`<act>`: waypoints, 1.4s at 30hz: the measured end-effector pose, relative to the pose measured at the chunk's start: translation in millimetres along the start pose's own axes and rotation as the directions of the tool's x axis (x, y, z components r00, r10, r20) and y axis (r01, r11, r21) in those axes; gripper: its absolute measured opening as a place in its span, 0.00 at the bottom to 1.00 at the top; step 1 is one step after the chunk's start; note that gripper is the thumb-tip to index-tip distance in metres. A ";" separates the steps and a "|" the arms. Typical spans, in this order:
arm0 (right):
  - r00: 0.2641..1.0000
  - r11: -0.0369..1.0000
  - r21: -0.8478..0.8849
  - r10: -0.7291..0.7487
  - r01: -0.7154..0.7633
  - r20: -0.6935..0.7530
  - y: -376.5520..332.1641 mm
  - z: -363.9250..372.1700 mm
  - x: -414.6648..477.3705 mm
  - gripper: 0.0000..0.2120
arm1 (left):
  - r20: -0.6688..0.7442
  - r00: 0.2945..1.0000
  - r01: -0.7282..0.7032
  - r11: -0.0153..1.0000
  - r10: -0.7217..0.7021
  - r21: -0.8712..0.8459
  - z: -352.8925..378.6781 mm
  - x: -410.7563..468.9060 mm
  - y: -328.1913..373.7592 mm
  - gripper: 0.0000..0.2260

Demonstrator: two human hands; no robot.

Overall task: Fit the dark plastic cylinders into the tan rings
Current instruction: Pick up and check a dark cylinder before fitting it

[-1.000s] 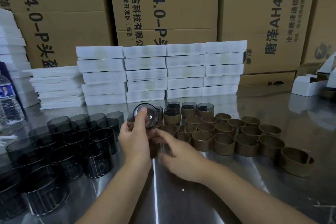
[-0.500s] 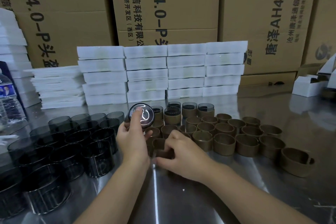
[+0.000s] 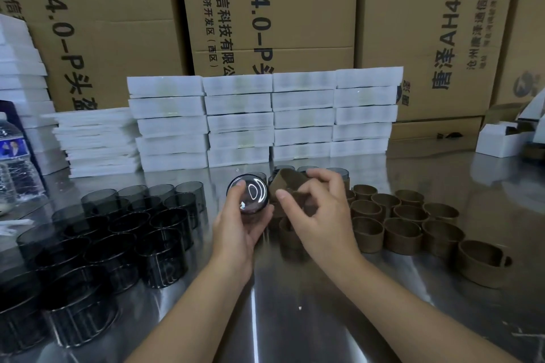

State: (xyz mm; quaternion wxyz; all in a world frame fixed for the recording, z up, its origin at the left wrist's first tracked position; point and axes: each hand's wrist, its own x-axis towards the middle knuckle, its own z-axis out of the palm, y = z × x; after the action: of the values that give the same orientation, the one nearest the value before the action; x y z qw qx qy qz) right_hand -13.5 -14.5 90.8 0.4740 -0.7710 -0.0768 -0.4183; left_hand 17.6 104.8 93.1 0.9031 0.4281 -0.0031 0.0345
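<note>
Left fingers clasp the cylinder, right fingers pinch the ring.

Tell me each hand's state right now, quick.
Left hand: closed, holding a dark cylinder.
Right hand: closed, holding a tan ring.

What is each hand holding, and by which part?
Left hand grips a dark cylinder round its side, thumb on its end face. Right hand pinches a tan ring by its wall.
</note>
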 end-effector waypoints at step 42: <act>0.911 0.845 0.356 0.318 -0.399 0.264 1.0 2.2 7.3 0.22 | 0.271 0.961 -0.068 0.995 0.047 0.072 0.4 -3.3 -13.4 0.31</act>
State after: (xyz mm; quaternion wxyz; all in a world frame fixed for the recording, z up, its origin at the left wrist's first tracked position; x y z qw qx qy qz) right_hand -7.0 -15.3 94.9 0.6823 -0.6947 -0.0610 -0.2196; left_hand 15.2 95.8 82.9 0.8749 0.4647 -0.1368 0.0024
